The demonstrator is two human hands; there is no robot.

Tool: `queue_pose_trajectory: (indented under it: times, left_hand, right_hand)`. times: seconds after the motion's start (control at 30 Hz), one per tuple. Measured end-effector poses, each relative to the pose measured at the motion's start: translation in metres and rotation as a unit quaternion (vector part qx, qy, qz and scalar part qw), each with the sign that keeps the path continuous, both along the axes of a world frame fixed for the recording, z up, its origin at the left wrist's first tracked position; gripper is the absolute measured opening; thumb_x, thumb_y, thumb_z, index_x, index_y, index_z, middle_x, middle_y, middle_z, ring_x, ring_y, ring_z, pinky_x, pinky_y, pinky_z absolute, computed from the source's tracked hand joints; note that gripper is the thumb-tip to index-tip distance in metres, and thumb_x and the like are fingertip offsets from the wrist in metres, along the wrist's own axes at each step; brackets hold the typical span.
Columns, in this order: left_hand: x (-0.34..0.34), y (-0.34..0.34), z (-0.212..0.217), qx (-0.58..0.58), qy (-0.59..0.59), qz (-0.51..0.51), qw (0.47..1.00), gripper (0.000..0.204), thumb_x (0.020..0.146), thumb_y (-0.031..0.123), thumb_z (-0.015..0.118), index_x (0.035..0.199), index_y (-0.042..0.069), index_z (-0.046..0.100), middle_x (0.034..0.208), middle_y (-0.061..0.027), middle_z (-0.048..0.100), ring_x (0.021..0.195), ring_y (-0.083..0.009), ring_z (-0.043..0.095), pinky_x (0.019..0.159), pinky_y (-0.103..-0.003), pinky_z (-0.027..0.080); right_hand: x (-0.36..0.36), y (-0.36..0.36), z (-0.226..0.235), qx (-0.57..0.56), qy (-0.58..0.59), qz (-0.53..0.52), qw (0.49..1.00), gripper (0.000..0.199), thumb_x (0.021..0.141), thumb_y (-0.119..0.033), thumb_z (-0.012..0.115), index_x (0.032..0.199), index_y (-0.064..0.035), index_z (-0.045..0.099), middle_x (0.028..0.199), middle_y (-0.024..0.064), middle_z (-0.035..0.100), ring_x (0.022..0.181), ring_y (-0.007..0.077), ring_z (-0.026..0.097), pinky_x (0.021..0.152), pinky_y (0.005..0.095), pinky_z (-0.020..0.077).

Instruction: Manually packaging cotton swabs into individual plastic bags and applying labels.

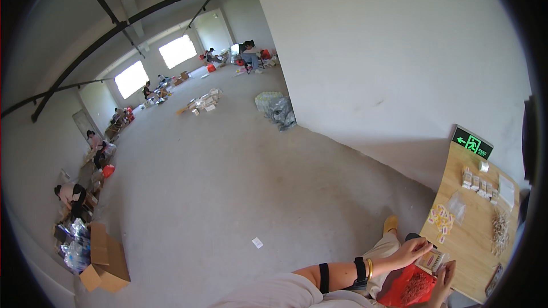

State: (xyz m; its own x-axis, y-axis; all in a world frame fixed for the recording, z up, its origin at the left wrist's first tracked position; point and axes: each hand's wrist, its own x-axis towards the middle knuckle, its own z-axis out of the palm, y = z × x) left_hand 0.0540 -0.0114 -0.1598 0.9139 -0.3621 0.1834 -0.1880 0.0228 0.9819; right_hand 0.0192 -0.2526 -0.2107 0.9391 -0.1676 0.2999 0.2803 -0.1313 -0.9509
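Observation:
My left hand (410, 254) reaches over the near edge of the wooden table (465, 259), its fingers pinched together; what they hold, if anything, is too small to make out. Close below it, a small pale packet with a yellow printed face (429, 259) is tilted up at the table's edge. My right hand (443, 284) is closed at the packet's right side, gripping it. Under both hands, a red plastic bag (404, 286) lies open at my lap, with many small reddish pieces inside.
On the table lie yellow-and-white cards (440, 220), a clear plastic bag (456, 206), a row of small packets (478, 185), a tape roll (483, 166) and a heap of thin pieces (500, 232). A green exit sign (472, 141) leans behind. An open carton (108, 259) stands far left; several people sit along the walls.

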Motion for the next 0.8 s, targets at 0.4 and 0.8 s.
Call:
queue_pose_trajectory:
  times: [0.4,0.8]
  left_hand:
    - [0.021,-0.013,-0.012,-0.026,-0.080,0.187,0.979,0.041,0.109,0.042,0.039,0.098,0.003,0.049,0.065,-0.0092,0.050,0.052,-0.0227,0.051,0.052,-0.039,0.038]
    - [0.021,-0.031,-0.001,0.080,-0.119,0.208,0.968,0.035,0.106,0.035,0.048,0.093,0.002,0.044,0.069,-0.0211,0.055,0.065,-0.0410,0.056,0.057,-0.048,0.037]
  right_hand:
    - [0.004,0.070,0.054,0.238,0.136,-0.062,0.960,0.029,0.108,-0.037,0.042,0.112,-0.0096,0.052,0.081,-0.0021,0.051,0.060,0.0033,0.046,0.049,0.0185,0.0387]
    - [0.037,0.064,0.004,0.122,0.054,-0.044,0.990,0.029,0.111,-0.031,0.039,0.115,-0.0056,0.052,0.090,-0.0013,0.051,0.074,0.0054,0.044,0.060,0.0214,0.0375]
